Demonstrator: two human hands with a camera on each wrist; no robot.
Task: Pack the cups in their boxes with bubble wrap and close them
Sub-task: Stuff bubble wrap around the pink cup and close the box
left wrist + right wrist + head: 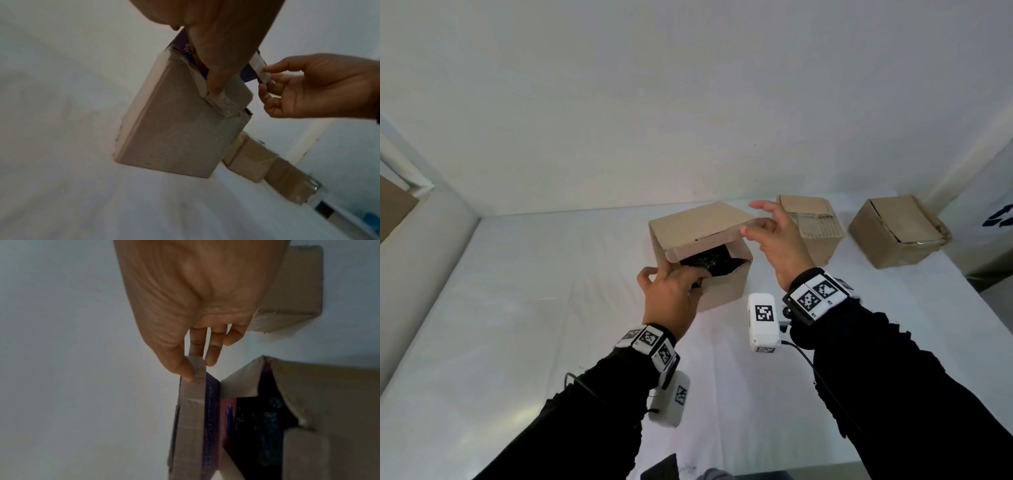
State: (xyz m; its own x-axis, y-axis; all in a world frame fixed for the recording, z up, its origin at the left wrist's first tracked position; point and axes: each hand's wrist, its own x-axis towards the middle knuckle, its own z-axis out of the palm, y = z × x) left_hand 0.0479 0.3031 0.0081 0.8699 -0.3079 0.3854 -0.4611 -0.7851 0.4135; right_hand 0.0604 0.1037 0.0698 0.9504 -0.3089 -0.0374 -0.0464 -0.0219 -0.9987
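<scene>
An open cardboard box [722, 291] stands mid-table with dark bubble wrap [709, 262] showing in its mouth; no cup is visible. My right hand [753, 226] pinches the right corner of the half-lowered lid [698, 222]; in the right wrist view the thumb and fingers [185, 368] nip the lid's tuck flap [191, 402] beside the dark wrap [263, 426]. My left hand [688, 277] reaches its fingers over the box's front left edge into the opening. In the left wrist view a straight finger [216, 87] presses on a side flap [230, 97].
Two more closed cardboard boxes stand at the back right, one [815, 236] just behind my right hand and one [897, 233] near the table's right edge. The table is covered by a white sheet [534, 291]. A white wall rises behind it.
</scene>
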